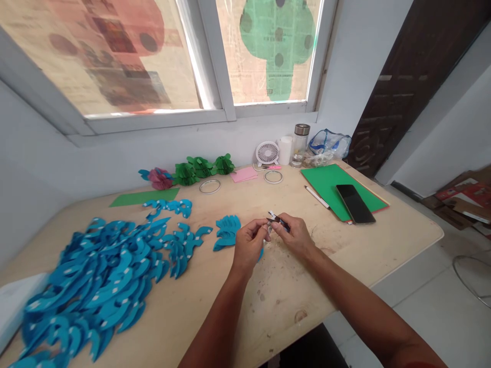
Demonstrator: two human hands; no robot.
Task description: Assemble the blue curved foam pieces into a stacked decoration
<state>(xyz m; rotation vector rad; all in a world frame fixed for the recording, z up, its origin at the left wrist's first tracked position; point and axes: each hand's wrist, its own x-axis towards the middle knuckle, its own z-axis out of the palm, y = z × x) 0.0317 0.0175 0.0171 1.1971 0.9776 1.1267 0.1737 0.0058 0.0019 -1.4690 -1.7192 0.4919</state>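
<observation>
Head view: both hands meet above the wooden table, and the grip is a shared one. The left hand and the right hand each pinch fingertips closed on a small dark tool, which sits between them, raised just off the tabletop; what kind of tool it is cannot be told. A sliver of blue paper shows just under the left hand. Just left of the grip lies a small stack of blue cut-outs, and farther left, well apart, a big pile of blue shapes spreads out. Beyond the grip, toward the wall, lie two tape rings and a small white fan. To the right of the grip a black phone rests on a green board, a white pen beside it.
</observation>
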